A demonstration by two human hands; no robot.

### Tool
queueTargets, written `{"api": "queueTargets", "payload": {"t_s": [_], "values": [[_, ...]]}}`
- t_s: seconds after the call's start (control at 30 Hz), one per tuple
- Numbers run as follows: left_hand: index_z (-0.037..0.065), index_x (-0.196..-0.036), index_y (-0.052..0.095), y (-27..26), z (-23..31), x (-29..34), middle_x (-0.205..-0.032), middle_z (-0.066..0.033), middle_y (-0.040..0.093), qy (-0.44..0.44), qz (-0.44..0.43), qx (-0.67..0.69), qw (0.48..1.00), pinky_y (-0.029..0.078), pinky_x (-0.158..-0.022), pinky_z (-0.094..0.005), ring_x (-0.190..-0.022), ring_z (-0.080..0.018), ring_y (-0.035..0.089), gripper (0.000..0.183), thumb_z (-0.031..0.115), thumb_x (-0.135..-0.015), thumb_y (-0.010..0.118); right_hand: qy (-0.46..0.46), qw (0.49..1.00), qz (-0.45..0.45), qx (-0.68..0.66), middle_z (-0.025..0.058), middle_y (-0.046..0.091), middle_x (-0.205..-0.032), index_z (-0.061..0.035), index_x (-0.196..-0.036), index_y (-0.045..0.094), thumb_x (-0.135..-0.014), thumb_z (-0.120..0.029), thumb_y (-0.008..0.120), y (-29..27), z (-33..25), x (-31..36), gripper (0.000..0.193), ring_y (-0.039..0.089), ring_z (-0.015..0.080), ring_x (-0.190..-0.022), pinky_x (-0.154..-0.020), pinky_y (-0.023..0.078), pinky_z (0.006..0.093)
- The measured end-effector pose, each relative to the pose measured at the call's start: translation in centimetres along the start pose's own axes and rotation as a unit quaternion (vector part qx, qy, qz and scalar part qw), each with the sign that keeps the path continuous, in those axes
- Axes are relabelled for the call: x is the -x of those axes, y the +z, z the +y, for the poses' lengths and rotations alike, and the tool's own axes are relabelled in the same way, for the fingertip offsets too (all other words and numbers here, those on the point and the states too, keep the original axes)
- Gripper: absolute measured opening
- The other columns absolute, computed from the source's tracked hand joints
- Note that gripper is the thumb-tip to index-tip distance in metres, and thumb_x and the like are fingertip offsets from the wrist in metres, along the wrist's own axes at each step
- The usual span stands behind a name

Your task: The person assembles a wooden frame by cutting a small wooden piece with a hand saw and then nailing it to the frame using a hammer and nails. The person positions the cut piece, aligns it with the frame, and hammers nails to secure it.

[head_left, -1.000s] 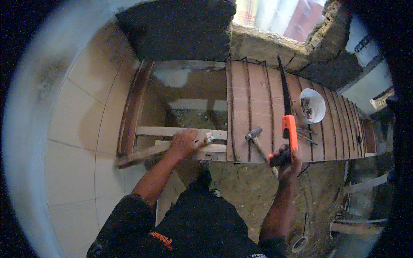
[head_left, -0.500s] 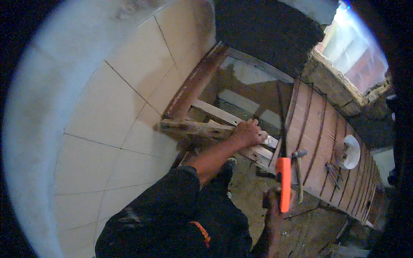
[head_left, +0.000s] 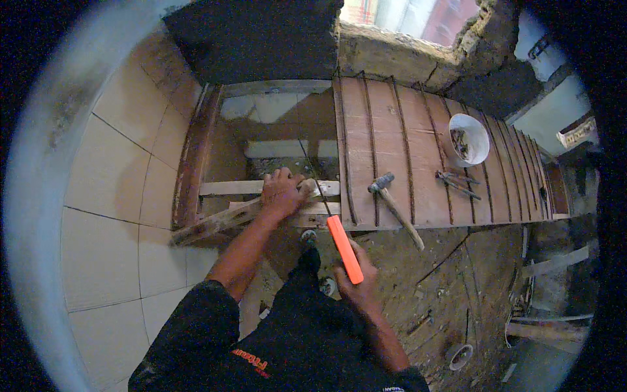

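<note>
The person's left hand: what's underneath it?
Below the bare left hand, a long brown wooden bar and a straight pale wooden slat run in from the left. What the hand covers, including whether they touch, can't be seen.

Orange-handled saw [head_left: 345, 249], thin blade [head_left: 322, 196] angled away leftward, weathered wooden piece [head_left: 219, 222], slanted, end near the blade

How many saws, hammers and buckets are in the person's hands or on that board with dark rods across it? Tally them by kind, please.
Orange-handled handsaw, in the right hand: 1
Hammer, on the board: 1
White bucket, on the board: 1
Total: 3
</note>
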State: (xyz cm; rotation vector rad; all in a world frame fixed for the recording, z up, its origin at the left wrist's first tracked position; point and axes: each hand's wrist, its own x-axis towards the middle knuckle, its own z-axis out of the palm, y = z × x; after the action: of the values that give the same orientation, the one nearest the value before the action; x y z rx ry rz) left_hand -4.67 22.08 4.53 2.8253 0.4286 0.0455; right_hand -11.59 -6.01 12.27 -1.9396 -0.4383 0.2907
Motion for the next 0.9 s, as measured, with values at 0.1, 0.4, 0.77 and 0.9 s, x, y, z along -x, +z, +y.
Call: {"api": "queueTargets", "payload": {"t_s": [0.1,0.4,0.77,0.9], "values": [[0.013,-0.114,0.072,-0.5,-0.2,-0.7,-0.126,-0.0185,0.063,0.005,0.012,-0.018,1.0,0.03,-0.112,-0.0577,-0.125,-0.0333,0.054,0.052,0.054,-0.095,0.046,-0.022,1.0,0.018,-0.013,0.0163,0.068,-0.112,-0.0009,-0.133,0.056,-0.079,-0.003,0.065,0.4,1.0,-0.3,0.055,0.069,0.0233,-0.096,-0.087,0.053,0.0341],[0.005,-0.094,0.074,-0.3,-1.3,-2.7,-0.098,-0.0261,0.07,-0.017,-0.115,-0.006,0.993,0.051,-0.091,-0.0535,-0.093,-0.0437,0.068,0.05,0.043,-0.096,0.042,0.003,1.0,0.022,-0.017,0.0158,0.07,-0.111,-0.0031,-0.133,0.059,-0.077,-0.005,0.066,1.9,3.3,-1.3,0.056,0.071,0.0227,-0.093,-0.084,0.054,0.0333],[0.002,-0.086,0.075,-0.5,-1.2,-2.6,-0.09,-0.0261,0.07,-0.037,-0.109,0.028,0.993,0.053,-0.083,-0.0527,-0.086,-0.0437,0.069,0.055,0.048,-0.095,0.045,0.004,1.0,-0.014,0.009,0.0172,0.07,-0.113,-0.0048,-0.135,0.056,-0.076,-0.008,0.069,1.3,2.2,-1.2,0.061,0.071,0.0296,-0.096,-0.085,0.055,0.0371],[0.003,-0.086,0.075,-0.3,-1.4,-2.7,-0.089,-0.026,0.07,-0.028,-0.103,0.038,0.994,0.053,-0.084,-0.053,-0.087,-0.0433,0.069,0.056,0.048,-0.095,0.045,-0.052,0.998,-0.009,0.047,0.0176,0.07,-0.108,-0.0078,-0.138,0.054,-0.079,-0.014,0.071,2.1,1.7,-2.9,0.062,0.071,0.0358,-0.092,-0.08,0.057,0.0407]]}}
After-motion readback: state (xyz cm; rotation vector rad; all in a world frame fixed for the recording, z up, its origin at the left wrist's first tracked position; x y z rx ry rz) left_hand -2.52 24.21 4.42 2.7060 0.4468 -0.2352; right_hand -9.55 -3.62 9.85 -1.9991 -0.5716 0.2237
